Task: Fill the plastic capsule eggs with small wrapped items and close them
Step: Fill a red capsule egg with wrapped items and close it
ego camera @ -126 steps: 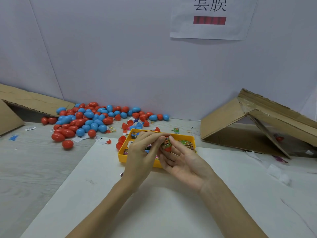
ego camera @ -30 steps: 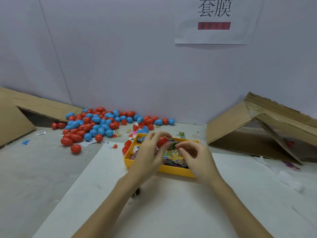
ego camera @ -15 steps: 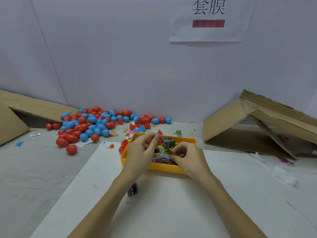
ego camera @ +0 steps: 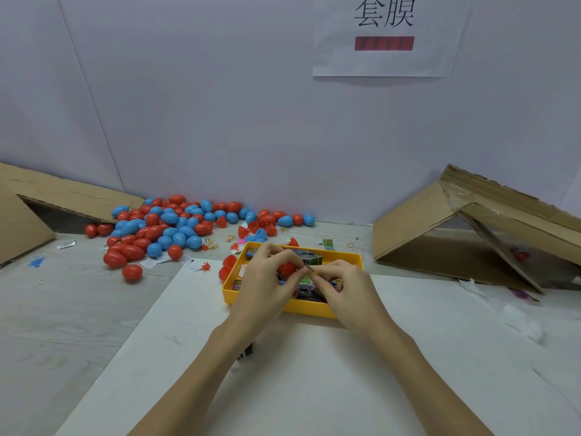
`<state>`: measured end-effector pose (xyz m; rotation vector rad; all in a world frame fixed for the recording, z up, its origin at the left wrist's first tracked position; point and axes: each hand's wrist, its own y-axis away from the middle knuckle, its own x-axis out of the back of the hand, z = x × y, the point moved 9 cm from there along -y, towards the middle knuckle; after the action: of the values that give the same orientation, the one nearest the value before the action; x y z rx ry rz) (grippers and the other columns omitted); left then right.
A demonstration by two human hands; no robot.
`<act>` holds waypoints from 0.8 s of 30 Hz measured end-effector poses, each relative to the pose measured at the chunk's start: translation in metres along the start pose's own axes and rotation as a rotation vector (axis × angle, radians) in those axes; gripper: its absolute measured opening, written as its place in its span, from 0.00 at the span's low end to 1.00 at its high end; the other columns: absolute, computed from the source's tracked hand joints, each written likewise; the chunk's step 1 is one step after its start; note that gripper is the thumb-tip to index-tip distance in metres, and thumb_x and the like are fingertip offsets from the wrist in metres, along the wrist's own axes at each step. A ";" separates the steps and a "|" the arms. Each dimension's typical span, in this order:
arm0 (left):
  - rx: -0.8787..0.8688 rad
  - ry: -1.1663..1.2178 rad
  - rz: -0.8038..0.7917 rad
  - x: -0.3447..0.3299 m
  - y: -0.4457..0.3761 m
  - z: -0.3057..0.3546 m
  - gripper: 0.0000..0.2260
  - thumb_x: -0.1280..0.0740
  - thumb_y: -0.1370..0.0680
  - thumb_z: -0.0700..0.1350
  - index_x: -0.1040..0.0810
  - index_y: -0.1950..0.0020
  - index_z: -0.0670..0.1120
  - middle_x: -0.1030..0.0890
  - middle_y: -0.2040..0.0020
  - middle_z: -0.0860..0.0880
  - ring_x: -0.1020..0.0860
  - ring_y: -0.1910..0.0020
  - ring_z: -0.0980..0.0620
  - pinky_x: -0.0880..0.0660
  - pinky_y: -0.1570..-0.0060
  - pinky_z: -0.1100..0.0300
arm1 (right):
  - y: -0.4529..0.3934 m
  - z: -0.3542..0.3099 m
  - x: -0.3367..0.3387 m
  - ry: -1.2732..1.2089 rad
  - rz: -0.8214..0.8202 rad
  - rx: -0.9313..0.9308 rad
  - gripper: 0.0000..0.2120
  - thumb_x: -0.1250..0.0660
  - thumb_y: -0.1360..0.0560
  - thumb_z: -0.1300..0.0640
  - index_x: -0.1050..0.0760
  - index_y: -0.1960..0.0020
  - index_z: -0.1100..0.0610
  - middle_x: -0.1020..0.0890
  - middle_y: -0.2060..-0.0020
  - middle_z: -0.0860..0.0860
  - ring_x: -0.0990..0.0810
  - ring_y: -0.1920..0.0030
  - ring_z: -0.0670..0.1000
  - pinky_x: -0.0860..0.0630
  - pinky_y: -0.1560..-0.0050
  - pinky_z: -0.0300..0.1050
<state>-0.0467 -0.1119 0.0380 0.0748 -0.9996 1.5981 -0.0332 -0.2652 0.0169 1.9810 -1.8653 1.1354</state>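
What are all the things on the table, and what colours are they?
eggs: many, red and blue, piled at back left by the wall
tray: one, yellow, centre, holding wrapped items
sheet: one, white, under the tray
boxes: two, brown cardboard, far left and right
sign: one, white paper, on the wall
left hand: grips a red egg half over the tray
right hand: pinches a small wrapped item beside it

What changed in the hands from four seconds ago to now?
The right hand turned palm-down and now pinches a small wrapped item at the red plastic egg half, which the left hand holds. The yellow plastic tray and the egg pile stayed put.
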 end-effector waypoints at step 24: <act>0.028 0.112 -0.043 0.001 -0.003 -0.004 0.12 0.26 0.25 0.56 0.17 0.44 0.54 0.27 0.45 0.55 0.24 0.47 0.59 0.24 0.54 0.69 | -0.003 0.017 0.008 -0.312 -0.009 -0.151 0.05 0.26 0.25 0.62 0.21 0.57 0.55 0.15 0.59 0.51 0.15 0.54 0.51 0.18 0.51 0.47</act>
<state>-0.0430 -0.1082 0.0375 0.0254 -0.8840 1.5600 -0.0248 -0.2810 0.0112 2.1745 -2.0136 0.6888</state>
